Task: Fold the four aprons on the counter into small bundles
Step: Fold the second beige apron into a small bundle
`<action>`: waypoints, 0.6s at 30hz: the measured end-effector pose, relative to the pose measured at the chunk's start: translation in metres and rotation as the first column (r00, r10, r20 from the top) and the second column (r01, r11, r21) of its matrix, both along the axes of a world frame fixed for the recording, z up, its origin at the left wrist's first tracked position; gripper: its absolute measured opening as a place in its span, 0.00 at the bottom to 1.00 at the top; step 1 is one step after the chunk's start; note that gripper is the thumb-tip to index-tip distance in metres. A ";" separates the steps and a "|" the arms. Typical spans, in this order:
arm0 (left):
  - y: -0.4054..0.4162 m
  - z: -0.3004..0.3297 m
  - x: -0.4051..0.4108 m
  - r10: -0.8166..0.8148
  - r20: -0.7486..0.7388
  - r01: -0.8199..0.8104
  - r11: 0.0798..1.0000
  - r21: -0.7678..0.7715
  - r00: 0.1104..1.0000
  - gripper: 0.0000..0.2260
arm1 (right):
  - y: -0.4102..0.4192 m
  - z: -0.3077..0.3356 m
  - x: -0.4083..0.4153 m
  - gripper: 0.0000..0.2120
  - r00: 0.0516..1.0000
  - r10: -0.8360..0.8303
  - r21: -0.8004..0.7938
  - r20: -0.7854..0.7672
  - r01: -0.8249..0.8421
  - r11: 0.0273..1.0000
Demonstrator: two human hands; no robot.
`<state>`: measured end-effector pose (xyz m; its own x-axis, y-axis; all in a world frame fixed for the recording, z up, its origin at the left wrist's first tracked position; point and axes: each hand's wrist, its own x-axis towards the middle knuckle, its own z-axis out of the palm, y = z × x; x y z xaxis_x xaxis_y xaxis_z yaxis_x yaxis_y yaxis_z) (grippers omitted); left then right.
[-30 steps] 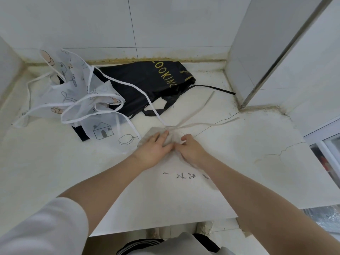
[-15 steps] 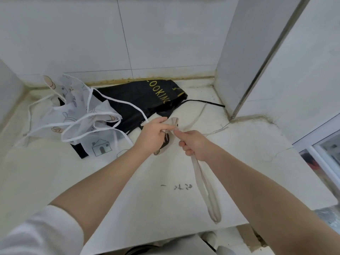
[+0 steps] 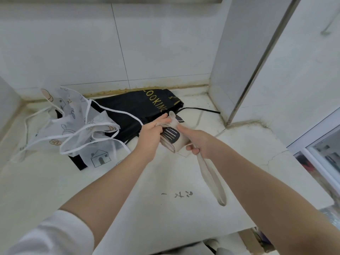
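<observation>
Beige apron [image 3: 172, 139] nearly bundled: gripped in left hand [image 3: 150, 133], strap [image 3: 211, 176] pinched in right hand [image 3: 196, 142]. Black apron [image 3: 136, 111], sheer printed apron [image 3: 81, 126] unfolded on desk [image 3: 55, 181]. Fourth not visible.

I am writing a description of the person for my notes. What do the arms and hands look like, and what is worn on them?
Both forearms are bare. The left arm has a white short sleeve visible near the shoulder. No sleeve shows on the right arm. The left hand and right hand wear no gloves, and no rings, watch or bracelet can be seen.
</observation>
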<state>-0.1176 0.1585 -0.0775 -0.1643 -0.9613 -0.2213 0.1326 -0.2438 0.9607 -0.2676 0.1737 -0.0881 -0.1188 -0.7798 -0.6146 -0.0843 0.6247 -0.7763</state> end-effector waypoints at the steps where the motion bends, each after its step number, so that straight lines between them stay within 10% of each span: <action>1: 0.000 -0.002 0.004 -0.045 0.102 0.053 0.995 -0.084 0.994 0.18 | 0.000 -0.001 0.001 0.20 0.999 -0.053 -0.024 0.008 0.053 0.998; 5: -0.001 -0.010 0.016 -0.146 0.679 0.457 0.836 -0.304 0.719 0.17 | 0.002 0.003 0.008 0.14 0.991 -0.136 -0.158 0.001 0.135 0.978; 8: -0.003 -0.013 0.017 -0.233 0.799 0.616 0.760 -0.206 0.554 0.23 | 0.003 0.010 0.021 0.14 0.987 -0.140 -0.236 -0.081 0.117 0.965; 12: -0.010 -0.029 0.016 -0.335 0.744 0.616 0.777 -0.128 0.578 0.44 | 0.006 0.013 0.037 0.13 0.985 -0.150 -0.297 -0.091 0.117 0.948; 18: -0.008 -0.026 0.014 -0.214 0.634 0.512 0.792 -0.333 0.743 0.26 | 0.014 0.019 0.053 0.04 0.991 -0.096 -0.434 -0.094 0.046 0.900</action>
<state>-0.1034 0.1505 -0.1040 -0.5191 -0.8525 0.0613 -0.4406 0.3284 0.8355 -0.2143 0.1881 -0.0690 -0.2308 -0.9520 -0.2011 -0.1530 0.2396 -0.9588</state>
